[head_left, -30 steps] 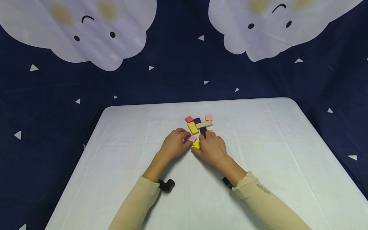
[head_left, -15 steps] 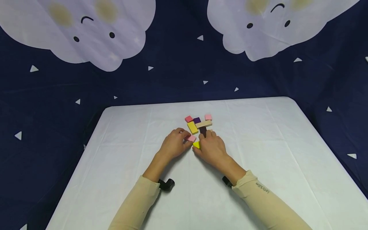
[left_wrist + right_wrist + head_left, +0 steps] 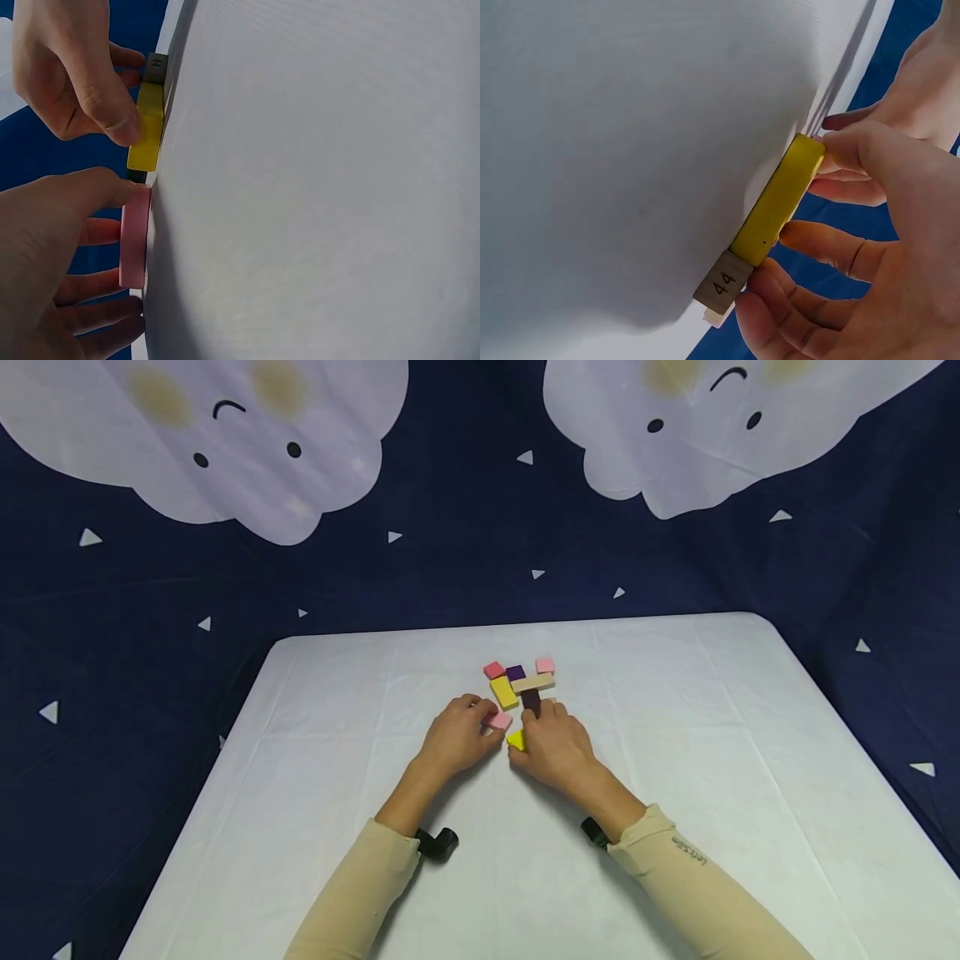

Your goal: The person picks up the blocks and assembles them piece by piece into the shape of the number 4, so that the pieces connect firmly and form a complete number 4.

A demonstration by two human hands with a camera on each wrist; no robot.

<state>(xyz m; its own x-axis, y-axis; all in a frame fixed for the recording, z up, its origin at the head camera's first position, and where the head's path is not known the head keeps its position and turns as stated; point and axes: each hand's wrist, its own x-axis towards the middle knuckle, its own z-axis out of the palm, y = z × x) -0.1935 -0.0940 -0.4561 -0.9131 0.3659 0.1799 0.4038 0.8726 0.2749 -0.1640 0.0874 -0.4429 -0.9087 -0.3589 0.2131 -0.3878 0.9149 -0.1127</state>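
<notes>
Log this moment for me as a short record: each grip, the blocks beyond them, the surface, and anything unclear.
Left grip: holds the pink slab, thumb at one end
Right grip: pinches the near yellow block
Block marked 44: at one end of the near yellow block
Farther out: far yellow block, purple block, red block, small pink block, wooden bar, dark block
Surface: white table
Unclear: whether the wooden bar touches the dark block
</notes>
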